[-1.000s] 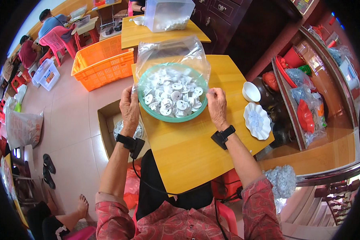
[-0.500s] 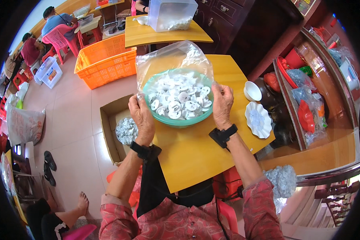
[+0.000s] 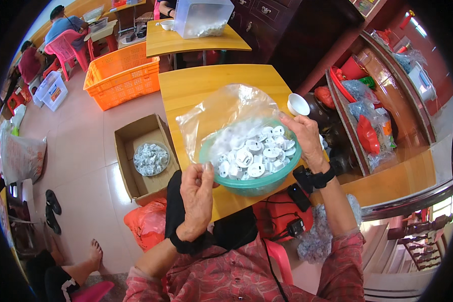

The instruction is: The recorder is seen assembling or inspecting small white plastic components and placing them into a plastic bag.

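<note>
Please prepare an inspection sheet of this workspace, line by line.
Surface: yellow table, white bowl by its right edge.
Things: green basin heaped with white round parts; clear plastic over its far left side.
Clutter: cardboard box on the floor, holding pale pieces.
Hands: left hand at the basin's near left, right hand at its right rim; exact grip unclear.
Cables: black cables over a red surface below the table.
Surroundings: orange crate beyond the box.

White pieces (image 3: 244,157) partly veiled by plastic (image 3: 199,123), shirt (image 3: 221,282) cropped

Left hand (image 3: 197,196) half-curled, right hand (image 3: 307,137) farther forward, forearms (image 3: 340,209) angled inward
</note>
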### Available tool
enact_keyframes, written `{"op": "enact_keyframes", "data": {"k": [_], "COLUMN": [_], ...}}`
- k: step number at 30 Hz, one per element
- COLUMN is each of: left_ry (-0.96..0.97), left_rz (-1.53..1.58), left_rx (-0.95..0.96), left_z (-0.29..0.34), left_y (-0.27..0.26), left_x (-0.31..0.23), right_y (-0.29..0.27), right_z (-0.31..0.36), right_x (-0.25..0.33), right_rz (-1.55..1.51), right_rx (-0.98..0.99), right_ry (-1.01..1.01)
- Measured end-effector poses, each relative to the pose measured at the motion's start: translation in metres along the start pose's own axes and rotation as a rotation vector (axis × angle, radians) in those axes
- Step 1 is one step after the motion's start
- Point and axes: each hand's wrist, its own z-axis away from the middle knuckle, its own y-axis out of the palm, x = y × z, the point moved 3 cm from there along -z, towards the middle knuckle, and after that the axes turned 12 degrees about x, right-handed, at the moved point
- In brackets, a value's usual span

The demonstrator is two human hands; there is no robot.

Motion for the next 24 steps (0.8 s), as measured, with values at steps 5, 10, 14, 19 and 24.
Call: {"op": "enact_keyframes", "data": {"k": [5, 10, 14, 19, 24], "left_ry": [-0.129, -0.221, -0.217, -0.229, -0.284], "left_rz": [0.165, 0.269, 0.333, 0.391, 0.453], "left_rx": [0.135, 0.170, 0.174, 0.127, 0.159], "left_z": [0.031, 0.047, 0.052, 0.055, 0.054], "left_y": [0.023, 0.036, 0.042, 0.049, 0.058], "left_x": [0.007, 0.014, 0.012, 0.007, 0.006], "right_y": [-0.021, -0.028, -0.029, -0.030, -0.033], "right_z": [0.007, 0.017, 0.021, 0.013, -0.007], "right_x": [0.014, 0.031, 0.040, 0.036, 0.053], "right_rz": [0.284, 0.409, 0.503, 0.468, 0.683], "right_rx": [0.151, 0.152, 0.158, 0.178, 0.200], "right_ry": [0.071, 0.111, 0.099, 0.144, 0.166]}}
